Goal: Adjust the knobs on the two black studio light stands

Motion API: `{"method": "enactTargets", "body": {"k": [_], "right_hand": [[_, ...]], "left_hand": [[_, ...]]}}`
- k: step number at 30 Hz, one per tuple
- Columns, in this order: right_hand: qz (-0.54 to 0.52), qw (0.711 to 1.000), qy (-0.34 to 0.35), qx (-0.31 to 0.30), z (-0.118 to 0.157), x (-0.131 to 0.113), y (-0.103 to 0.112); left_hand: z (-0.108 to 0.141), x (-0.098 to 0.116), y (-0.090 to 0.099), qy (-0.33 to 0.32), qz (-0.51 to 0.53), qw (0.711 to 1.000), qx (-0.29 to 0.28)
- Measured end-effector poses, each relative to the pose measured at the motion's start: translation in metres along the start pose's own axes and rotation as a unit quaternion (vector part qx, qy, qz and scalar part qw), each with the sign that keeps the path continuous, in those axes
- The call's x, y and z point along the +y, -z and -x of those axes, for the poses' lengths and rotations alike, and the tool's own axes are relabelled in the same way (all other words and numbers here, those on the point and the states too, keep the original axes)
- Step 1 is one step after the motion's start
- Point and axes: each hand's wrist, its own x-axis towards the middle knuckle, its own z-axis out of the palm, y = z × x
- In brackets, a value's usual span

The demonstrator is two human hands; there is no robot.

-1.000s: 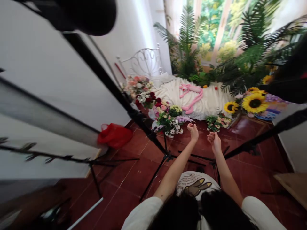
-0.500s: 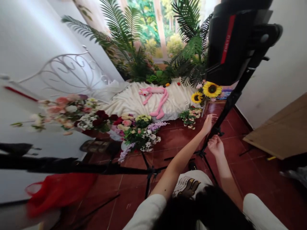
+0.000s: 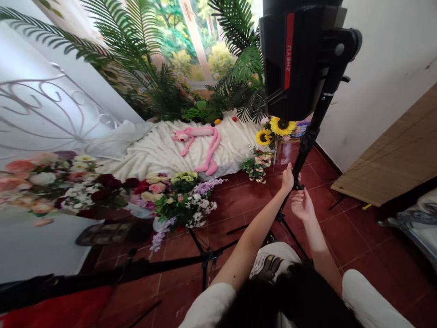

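Observation:
A black light stand (image 3: 310, 136) carries a big black studio light (image 3: 287, 59) marked ZHEYU in white on a red strip. My left hand (image 3: 287, 178) is closed round the stand's pole, just above its joint. Lower down and to the right, my right hand (image 3: 303, 205) has its fingers curled, with thumb and fingertips at the small black knob (image 3: 299, 186) on that joint. Part of the grip is hidden behind the fingers. The stand's legs spread over the floor below my hands.
A second black stand (image 3: 164, 264) lies across the lower left, over a red cloth (image 3: 58, 310). Bouquets (image 3: 184, 196), a pink plush toy (image 3: 205, 132) on a white blanket (image 3: 150, 157), palm leaves (image 3: 133, 45) and sunflowers (image 3: 282, 126) lie ahead. A brown board (image 3: 385, 155) leans at right.
My left hand, open beside the pole before, has closed round it. My right hand stays by the knob. The view has turned right, shifting the surroundings leftward.

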Motion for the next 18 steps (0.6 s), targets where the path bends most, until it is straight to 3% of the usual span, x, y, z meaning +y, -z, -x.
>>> {"method": "enactTargets", "body": {"k": [4, 13, 18], "right_hand": [[-0.049, 0.999, 0.006, 0.001, -0.004, 0.0, -0.001], [-0.023, 0.997, -0.018, 0.073, -0.012, -0.01, -0.002], [-0.013, 0.997, -0.014, 0.072, -0.013, -0.011, -0.001]], "left_hand": [[0.002, 0.0, -0.002, -0.019, 0.004, 1.0, 0.008], [-0.005, -0.016, -0.006, -0.027, -0.006, 0.998, 0.047], [-0.006, -0.016, -0.006, -0.025, -0.017, 0.998, 0.053]]}}
